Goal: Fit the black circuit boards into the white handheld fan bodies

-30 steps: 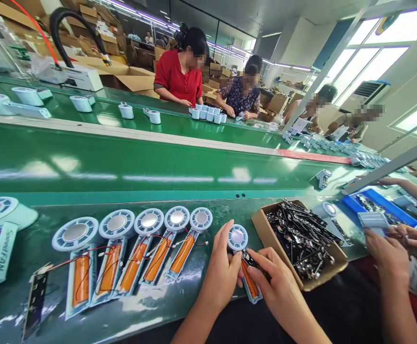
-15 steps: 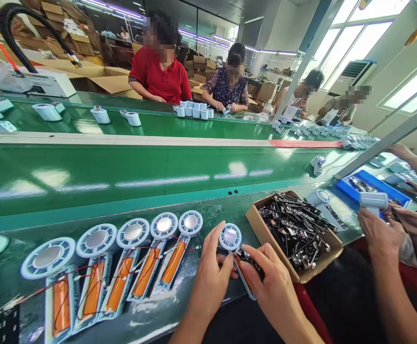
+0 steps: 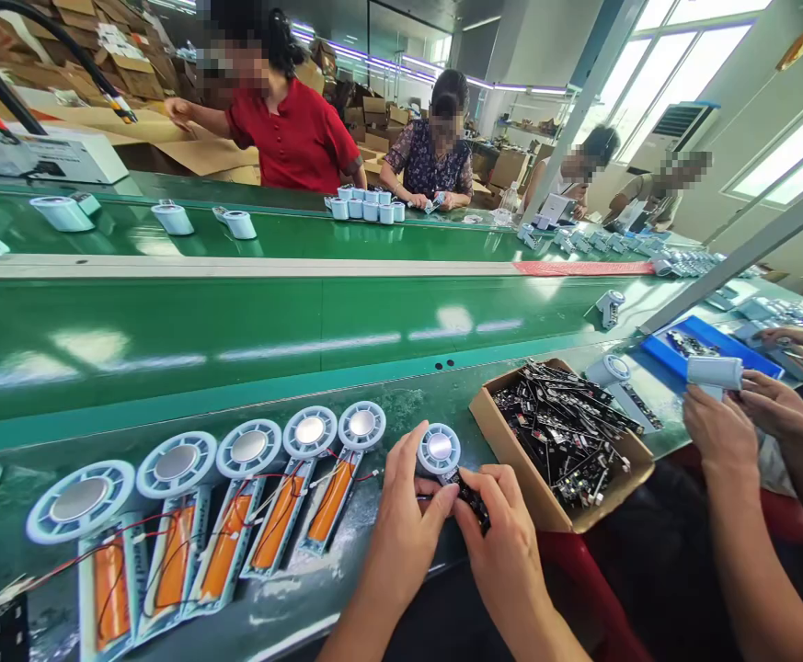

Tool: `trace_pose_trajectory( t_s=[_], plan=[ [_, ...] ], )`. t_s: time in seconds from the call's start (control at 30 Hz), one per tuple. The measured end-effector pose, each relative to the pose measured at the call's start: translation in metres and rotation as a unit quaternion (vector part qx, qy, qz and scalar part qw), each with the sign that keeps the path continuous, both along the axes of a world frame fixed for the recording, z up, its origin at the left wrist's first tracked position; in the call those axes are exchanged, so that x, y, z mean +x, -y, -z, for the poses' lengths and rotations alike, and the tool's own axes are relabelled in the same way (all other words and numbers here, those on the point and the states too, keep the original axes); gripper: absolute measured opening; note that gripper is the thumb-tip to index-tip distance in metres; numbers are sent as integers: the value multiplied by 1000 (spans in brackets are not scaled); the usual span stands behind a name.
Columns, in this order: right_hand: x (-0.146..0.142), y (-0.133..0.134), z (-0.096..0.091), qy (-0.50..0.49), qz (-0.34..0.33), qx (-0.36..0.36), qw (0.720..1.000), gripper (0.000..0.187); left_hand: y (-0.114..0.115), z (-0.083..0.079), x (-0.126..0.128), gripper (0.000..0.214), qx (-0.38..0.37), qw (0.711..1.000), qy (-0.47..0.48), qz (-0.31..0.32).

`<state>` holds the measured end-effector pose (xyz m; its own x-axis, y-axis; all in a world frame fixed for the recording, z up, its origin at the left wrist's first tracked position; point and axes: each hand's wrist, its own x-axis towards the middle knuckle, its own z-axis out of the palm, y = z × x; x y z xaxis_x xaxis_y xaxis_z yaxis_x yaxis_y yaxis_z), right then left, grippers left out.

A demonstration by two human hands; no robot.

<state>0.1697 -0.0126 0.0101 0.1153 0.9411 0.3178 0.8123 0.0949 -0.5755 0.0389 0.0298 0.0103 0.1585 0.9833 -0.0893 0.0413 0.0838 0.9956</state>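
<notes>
The left hand (image 3: pixel 399 515) pinches the handheld fan (image 3: pixel 438 447) at lower center; the right hand (image 3: pixel 506 531) pinches a black circuit board (image 3: pixel 471 500), best held level, by its edges.

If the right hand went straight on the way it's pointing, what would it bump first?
Past the black circuit board at its fingertips, the right hand would probably bump the round light-blue fan head, though depth is hard to judge.
</notes>
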Motion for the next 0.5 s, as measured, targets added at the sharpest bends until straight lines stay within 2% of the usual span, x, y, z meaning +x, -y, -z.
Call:
trace_pose_trajectory(
  t_s=[0.13,0.23,0.3,0.4,0.5],
  plan=[
    [9,0,-3,-28,-40,-13,999,27,0,2,4,64,7,1000,-11,-20],
    [36,11,-10,-94,-109,-73,987,34,1,-1,5,66,-6,1000,-13,-24],
    [56,23,-11,-144,-130,-115,974,34,2,-5,5,66,-22,999,-8,-23],
    [71,37,-3,-237,-123,-177,947,33,1,-9,6,66,-38,999,-10,-22],
    [66,38,7,-363,-87,-224,900,38,-2,-13,5,67,-59,998,-29,-17]
  ],
)
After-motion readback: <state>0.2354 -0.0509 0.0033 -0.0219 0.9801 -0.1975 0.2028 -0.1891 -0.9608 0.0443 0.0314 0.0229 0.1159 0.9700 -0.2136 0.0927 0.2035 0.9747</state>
